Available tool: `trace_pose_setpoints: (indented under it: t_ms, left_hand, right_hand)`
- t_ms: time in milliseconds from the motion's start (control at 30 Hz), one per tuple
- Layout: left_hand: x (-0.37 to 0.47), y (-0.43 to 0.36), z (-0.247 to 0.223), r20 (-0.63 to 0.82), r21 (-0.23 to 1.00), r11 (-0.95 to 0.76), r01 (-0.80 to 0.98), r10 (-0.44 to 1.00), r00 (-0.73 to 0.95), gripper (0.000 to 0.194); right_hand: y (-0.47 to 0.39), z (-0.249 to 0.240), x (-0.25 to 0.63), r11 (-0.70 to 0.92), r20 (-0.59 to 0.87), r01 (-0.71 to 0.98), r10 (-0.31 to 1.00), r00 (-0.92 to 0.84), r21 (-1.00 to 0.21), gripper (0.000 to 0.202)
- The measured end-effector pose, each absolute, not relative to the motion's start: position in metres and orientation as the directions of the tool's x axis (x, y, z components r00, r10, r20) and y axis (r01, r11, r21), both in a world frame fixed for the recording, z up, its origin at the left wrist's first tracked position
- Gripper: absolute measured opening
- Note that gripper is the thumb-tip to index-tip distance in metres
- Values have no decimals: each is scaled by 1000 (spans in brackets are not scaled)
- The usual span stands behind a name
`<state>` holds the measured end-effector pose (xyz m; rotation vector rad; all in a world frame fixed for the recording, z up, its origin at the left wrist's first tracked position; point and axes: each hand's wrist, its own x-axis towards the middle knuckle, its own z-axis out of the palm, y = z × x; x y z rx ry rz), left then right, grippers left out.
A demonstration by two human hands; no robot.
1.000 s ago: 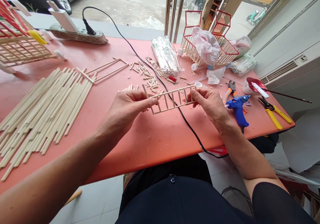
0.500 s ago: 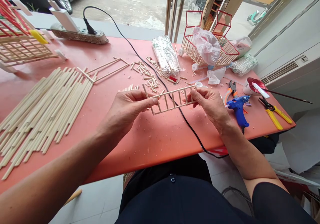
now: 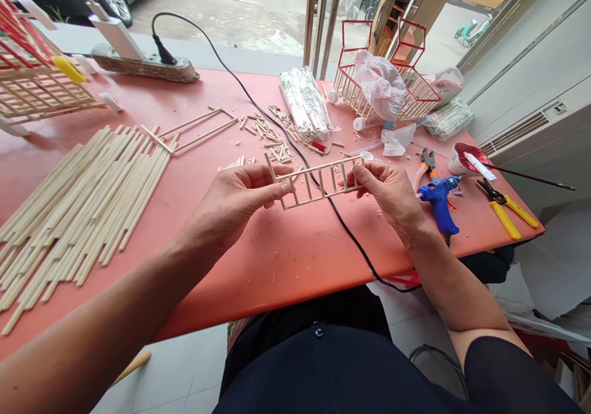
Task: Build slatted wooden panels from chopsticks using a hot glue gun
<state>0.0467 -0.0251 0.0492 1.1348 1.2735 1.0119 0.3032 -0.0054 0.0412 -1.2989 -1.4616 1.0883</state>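
Note:
Between my two hands, above the table, is a small ladder-like frame of wooden sticks [image 3: 318, 200] with several short rungs. My left hand [image 3: 242, 195] pinches its left end, where one longer stick pokes up past the rail. At the right end, the thumb and fingers of my right hand [image 3: 381, 186] close on the frame. Behind it lie many short cut stick pieces [image 3: 268, 132]. To the left of my left hand is a broad pile of long wooden sticks [image 3: 83, 199], with a rectangular stick frame [image 3: 198, 130] at its far end.
A black cable [image 3: 344, 226] crosses the pink table [image 3: 277, 272]. On the right lie a blue glue gun [image 3: 441, 208], orange-handled pliers [image 3: 425, 165] and yellow-handled cutters [image 3: 505, 208]. Farther back are wrapped sticks [image 3: 305, 103], a stick-built cart [image 3: 351, 91] and a power strip [image 3: 143, 66].
Almost nothing differs. Both hands keep hold of the small frame in nearly the same place, and the whole view has shifted very slightly.

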Motion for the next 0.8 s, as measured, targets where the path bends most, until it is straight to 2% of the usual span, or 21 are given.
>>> trace_pose_setpoints:
  t_ms: [233,800]
  left_hand:
    - [44,-20,46,-208,974,214,-71,975,81,33]
    - [45,-23,40,-108,993,102,58,988,114,22]
  right_hand:
    - [-5,43,305,70,57,221,996,-62,-973,58]
    - [-5,37,305,99,78,226,992,-98,-969,65]
